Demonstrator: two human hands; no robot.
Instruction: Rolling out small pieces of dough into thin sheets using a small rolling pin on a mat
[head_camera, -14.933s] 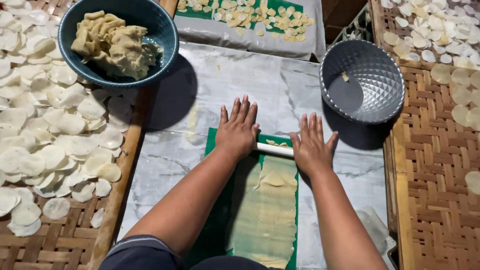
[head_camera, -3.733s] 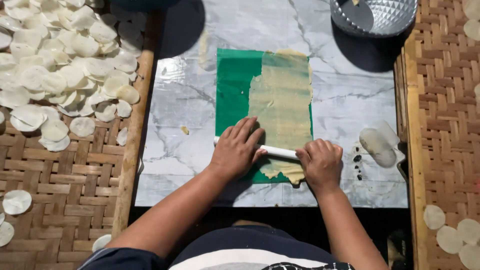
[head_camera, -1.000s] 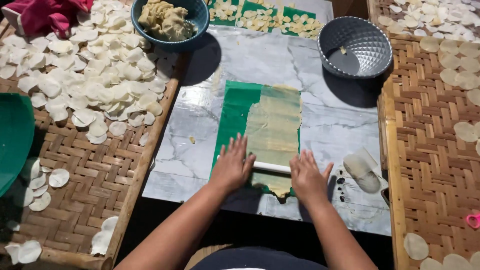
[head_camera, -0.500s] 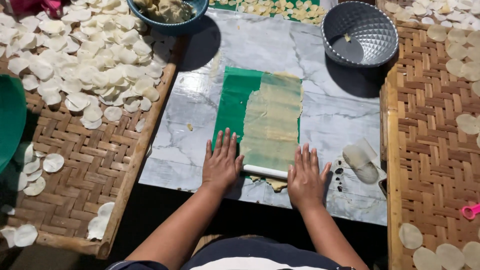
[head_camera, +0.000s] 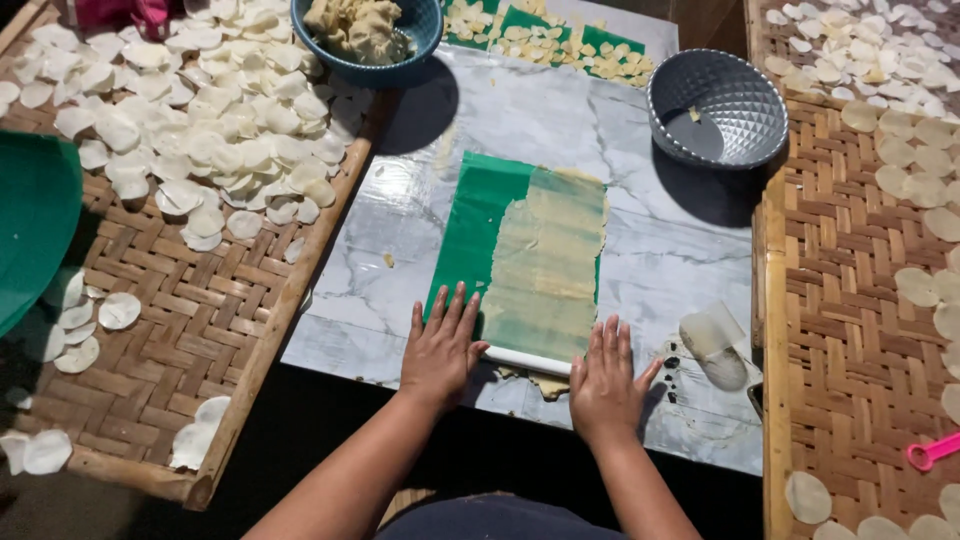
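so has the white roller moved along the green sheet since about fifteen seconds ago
Yes. The white roller has come from the far end of the green sheet to its near edge.

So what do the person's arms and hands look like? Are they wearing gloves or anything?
No gloves. The left hand and right hand are both bare, with no rings, watch or bracelets showing. The forearms are bare too, with no sleeves in sight as far as the picture's bottom edge. The fingernails look short and unpainted.

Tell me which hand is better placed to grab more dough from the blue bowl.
Left, probably. The left hand lies on the same side as the blue bowl; the right hand would have to cross the rolled dough sheet.
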